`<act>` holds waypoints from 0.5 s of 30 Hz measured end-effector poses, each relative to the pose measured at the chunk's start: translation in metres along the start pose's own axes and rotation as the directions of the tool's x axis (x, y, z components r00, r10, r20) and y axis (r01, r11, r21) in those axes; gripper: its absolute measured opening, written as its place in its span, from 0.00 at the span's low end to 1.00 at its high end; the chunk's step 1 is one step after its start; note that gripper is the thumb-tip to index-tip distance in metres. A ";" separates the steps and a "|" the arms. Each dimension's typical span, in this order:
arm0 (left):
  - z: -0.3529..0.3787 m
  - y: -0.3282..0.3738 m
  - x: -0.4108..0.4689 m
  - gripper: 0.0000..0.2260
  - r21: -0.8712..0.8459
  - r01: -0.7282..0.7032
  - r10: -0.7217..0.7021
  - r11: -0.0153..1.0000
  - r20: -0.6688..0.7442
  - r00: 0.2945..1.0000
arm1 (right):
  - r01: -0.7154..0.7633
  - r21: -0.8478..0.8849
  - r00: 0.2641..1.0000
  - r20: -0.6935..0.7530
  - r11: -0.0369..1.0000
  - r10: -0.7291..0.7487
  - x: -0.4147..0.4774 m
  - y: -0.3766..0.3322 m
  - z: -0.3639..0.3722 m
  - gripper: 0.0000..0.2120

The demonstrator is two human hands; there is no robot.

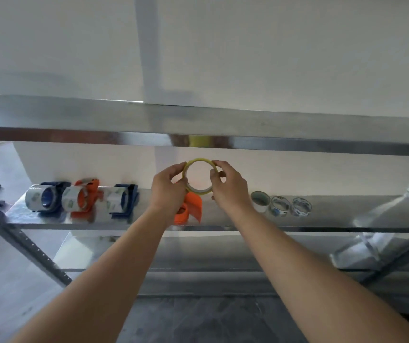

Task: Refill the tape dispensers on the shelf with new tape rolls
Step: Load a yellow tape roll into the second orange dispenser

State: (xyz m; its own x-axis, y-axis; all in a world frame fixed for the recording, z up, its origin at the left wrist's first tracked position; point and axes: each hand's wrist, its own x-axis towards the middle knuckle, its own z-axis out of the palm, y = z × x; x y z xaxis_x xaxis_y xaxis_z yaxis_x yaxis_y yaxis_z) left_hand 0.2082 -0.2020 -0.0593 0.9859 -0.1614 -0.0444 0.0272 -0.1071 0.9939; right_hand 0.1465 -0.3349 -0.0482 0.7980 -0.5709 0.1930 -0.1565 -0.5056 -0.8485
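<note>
The yellow-edged tape roll (198, 190) is up in the air, held upright with its open centre facing the person. Both grips are on it. The left grip (167, 191) curls round the roll's left rim, fingers over the top and thumb underneath. The right grip (230, 186) pinches the right rim, fingertips on the outer edge and thumb at the inner side.

Directly beneath the two grips, an orange dispenser (191, 209) sits on the steel shelf (347, 219), partly hidden by the left wrist. Whether the roll touches it cannot be told.

Out past the left grip, three loaded dispensers stand in a row on the same shelf. There is a blue dispenser (47, 199) at the far end, an orange loaded dispenser (84, 196) beside it, and a second blue dispenser (124, 199) nearest the grip. All three carry clear rolls.

Beyond the right grip, three spare rolls (279, 206) stand side by side on edge. Just above the grips runs the upper shelf (223, 120), with a white wall (272, 45) behind it.
</note>
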 end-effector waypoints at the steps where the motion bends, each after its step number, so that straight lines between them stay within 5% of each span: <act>1: -0.006 -0.003 0.005 0.19 0.004 -0.005 0.004 1.000 0.013 1.000 | 0.010 -0.037 1.000 -0.012 0.999 -0.010 0.001 -0.003 0.005 0.14; 15: -0.034 -0.013 0.024 0.18 0.124 -0.028 0.013 0.992 0.118 0.993 | 0.032 -0.156 0.997 0.070 0.987 -0.022 0.007 -0.003 0.048 0.16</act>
State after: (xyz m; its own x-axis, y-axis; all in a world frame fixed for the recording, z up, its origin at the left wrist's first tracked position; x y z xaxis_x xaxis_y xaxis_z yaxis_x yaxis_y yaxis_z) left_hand 0.2367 -0.1715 -0.0696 0.9597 -0.2777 -0.0430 -0.0211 -0.2237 0.9744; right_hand 0.1806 -0.3068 -0.0679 0.8398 -0.5134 0.1767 -0.2196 -0.6187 -0.7543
